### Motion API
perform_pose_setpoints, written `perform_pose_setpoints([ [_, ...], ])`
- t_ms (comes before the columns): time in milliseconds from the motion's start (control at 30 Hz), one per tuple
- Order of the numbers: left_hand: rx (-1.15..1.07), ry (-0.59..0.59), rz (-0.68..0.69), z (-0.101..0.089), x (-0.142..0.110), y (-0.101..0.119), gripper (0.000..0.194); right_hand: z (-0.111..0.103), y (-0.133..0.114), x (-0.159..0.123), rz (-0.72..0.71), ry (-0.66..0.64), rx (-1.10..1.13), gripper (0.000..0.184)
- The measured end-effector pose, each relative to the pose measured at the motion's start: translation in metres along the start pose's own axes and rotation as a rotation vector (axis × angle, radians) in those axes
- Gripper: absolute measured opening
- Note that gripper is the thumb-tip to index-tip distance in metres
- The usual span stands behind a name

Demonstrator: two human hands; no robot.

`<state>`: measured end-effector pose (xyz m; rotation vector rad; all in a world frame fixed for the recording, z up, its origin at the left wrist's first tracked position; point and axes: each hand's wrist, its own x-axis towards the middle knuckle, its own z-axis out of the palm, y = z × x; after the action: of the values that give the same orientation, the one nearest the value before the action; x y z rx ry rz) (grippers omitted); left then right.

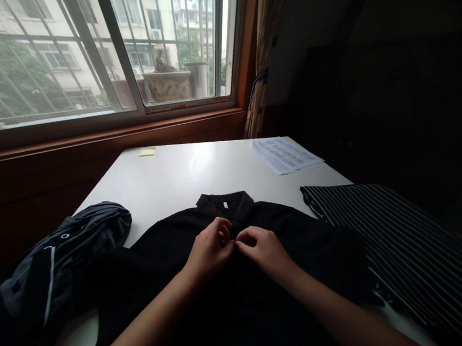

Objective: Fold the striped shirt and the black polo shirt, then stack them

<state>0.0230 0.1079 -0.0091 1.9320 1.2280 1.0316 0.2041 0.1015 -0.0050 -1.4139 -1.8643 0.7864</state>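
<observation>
A black collared shirt (pixel 172 240) lies spread flat on the white table, its collar toward the window and a small white label showing inside the neck. Just below the collar, my left hand (pixel 211 245) pinches at the front placket, thumb and fingers drawn together. My right hand (pixel 261 245) meets it from the other side, thumb and forefinger pressed together at the same spot. The fingertips of both hands nearly touch. Whatever small part of the shirt front sits between them is too dark to make out, and no button can be seen clearly.
Dark bunched clothing (pixel 96 225) with a white stripe lies at the left table edge. Striped black fabric (pixel 385 223) hangs over the right side. Printed papers (pixel 284 154) and a yellow sticky note (pixel 147 151) lie at the far end of the table (pixel 189 169), below a barred window.
</observation>
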Motion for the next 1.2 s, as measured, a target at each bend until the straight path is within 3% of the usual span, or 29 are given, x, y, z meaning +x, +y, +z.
perform_pose_setpoints([
  [1200, 0.005, 0.031, -0.043, -0.0018, 0.002, -0.0035, 0.013, -0.0025, -0.0017, -0.0012, -0.005, 0.005, 0.059, 0.008],
])
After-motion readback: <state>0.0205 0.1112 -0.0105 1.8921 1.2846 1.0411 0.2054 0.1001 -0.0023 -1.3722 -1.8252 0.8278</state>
